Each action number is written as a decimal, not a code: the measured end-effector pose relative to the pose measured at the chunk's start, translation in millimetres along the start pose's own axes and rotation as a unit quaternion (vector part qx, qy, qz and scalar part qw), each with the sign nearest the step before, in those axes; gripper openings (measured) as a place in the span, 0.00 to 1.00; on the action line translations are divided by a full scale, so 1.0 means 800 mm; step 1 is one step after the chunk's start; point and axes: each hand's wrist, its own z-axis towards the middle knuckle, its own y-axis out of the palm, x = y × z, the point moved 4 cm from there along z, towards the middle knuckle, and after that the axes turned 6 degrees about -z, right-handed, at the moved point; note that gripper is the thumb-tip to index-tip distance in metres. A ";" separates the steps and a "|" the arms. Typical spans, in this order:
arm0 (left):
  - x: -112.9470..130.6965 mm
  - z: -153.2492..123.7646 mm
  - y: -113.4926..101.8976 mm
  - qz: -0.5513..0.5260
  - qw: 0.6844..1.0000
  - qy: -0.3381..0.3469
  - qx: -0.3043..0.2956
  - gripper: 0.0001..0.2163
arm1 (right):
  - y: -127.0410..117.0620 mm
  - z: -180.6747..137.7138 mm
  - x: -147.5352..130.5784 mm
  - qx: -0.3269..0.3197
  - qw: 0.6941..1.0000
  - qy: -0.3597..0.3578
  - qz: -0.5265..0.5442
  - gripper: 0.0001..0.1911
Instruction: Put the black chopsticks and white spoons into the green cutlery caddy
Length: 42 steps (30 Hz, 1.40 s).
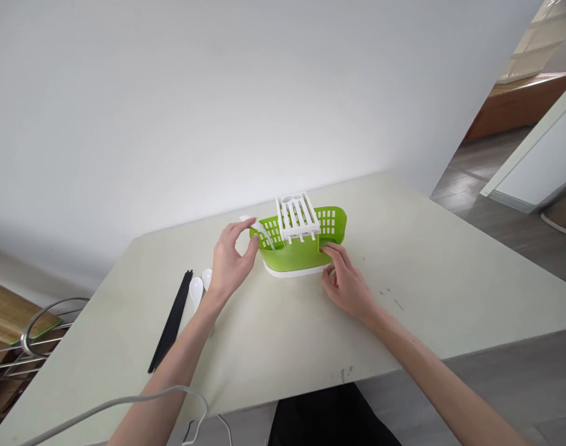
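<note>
The left hand pinches a white spoon between thumb and fingertips, with the spoon lying at about 1 o'clock from the middle of the hand. Its upper end pokes out past the index finger, towards 11 o'clock from the fingertips, and the rest slants down at about 5 o'clock, its lower end inside the left part of the green basket. Whether that end touches the bottom is hidden by the front wall.

The basket stands upright on a white tray, around the middle of the view. Taking it as the centre of the clock, with 12 pointing away from the person, the left hand is between 8 and 9 o'clock and the right hand at 4 o'clock. The right hand's fingers are bent, the index finger over the front rim and the thumb lower, near the tray; whether they squeeze the wall between them I cannot tell. A slotted white rack sits across the middle of the basket, between the two hands.

At 8 o'clock from the basket, on the table, lies a bundle of black chopsticks, running from 1 to 7 o'clock. Just beside it are two more white spoons, partly hidden by the left arm. A grey cable crosses in front of that arm at 7 o'clock. The wall rises at 12.
</note>
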 end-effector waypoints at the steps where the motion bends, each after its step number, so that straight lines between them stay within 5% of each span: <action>1: 0.004 0.001 -0.003 0.004 1.000 0.006 0.015 0.16 | 0.000 0.000 0.000 -0.001 1.000 0.000 0.000 0.24; 13: 0.057 0.001 -0.069 0.071 0.964 0.096 0.236 0.14 | 0.001 0.000 0.001 0.003 1.000 -0.002 -0.003 0.23; 18: 0.066 -0.002 -0.089 0.095 0.960 0.091 0.247 0.16 | 0.001 0.000 0.002 0.007 1.000 -0.004 -0.007 0.24; 23: 0.050 -0.023 -0.079 0.121 0.978 0.043 0.162 0.14 | 0.001 0.000 0.002 0.006 1.000 -0.002 -0.007 0.23; 32: -0.055 -0.079 -0.031 0.234 0.956 -0.066 -0.163 0.14 | 0.000 0.000 0.000 0.005 1.000 -0.005 0.001 0.24; 42: -0.110 -0.108 -0.021 0.346 0.901 -0.139 -0.223 0.18 | 0.001 0.000 0.002 0.005 1.000 -0.010 -0.003 0.25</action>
